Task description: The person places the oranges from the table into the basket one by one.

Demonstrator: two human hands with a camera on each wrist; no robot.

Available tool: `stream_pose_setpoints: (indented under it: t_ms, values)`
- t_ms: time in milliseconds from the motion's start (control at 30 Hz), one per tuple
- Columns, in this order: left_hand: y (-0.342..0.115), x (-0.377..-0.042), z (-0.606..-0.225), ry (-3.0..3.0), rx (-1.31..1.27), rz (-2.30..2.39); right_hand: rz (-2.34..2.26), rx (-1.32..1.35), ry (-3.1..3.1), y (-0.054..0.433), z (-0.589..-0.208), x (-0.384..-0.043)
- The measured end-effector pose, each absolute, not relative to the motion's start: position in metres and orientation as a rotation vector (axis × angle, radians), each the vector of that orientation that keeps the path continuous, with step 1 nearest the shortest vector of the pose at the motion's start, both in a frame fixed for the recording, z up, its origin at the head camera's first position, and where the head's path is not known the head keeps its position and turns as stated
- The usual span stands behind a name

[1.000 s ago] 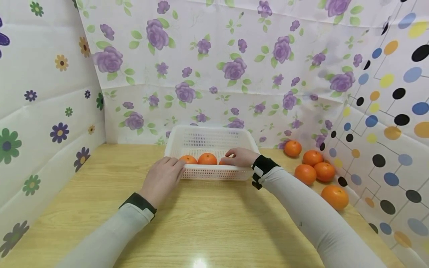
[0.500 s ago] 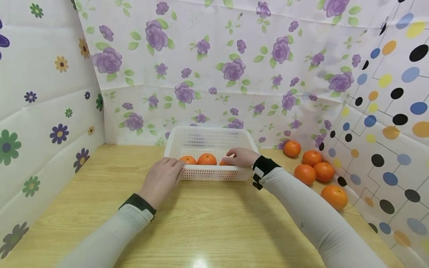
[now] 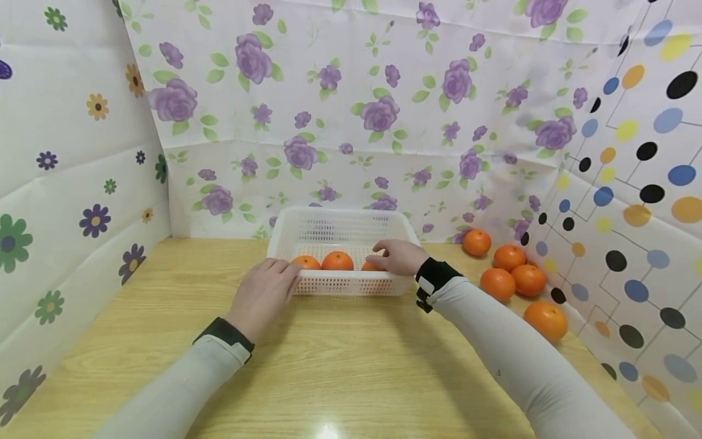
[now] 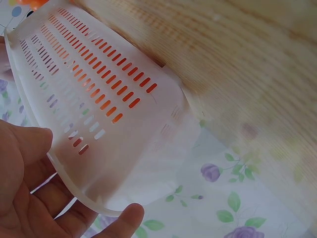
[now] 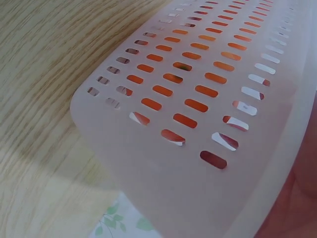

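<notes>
In the head view, the basket (image 3: pixel 351 274) and the right fingers (image 3: pixel 382 247) hide most of the right orange (image 3: pixel 370 267) just beneath them; how those fingers hold or touch it cannot be told. Left of them, the middle orange (image 3: pixel 337 261) and left orange (image 3: pixel 306 262) lose their lower parts behind the front wall. In the left wrist view, the picture's edge cuts the hand behind the left fingers (image 4: pixel 130 218); ahead of them, oranges at the top corner are blurred and cropped. The right wrist view crops the right hand (image 5: pixel 298 210).
</notes>
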State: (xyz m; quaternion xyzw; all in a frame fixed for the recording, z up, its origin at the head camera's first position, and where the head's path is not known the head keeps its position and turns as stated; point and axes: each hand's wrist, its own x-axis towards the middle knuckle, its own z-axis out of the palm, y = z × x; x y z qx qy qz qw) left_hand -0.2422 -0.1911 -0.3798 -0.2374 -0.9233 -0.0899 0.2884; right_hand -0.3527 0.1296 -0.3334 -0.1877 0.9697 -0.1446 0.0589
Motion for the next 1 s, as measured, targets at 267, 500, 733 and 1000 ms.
stream_pose_setpoints:
  t_ms: [267,500,733,1000]
  values:
    - [-0.191,-0.241,-0.379,-2.483,-0.628,-0.24,-0.442,-0.578,2.987,0.135,-0.337,-0.355]
    - [-0.19,-0.241,-0.378,-2.455,-0.632,-0.222,-0.482,-0.647,3.056,0.141,-0.336,-0.35]
    - [-0.191,-0.242,-0.379,-2.472,-0.63,-0.22,-0.516,-0.676,3.164,0.147,-0.328,-0.334]
    - [-0.191,-0.245,-0.381,-2.473,-0.636,-0.206,-0.491,-0.748,3.267,0.159,-0.331,-0.326]
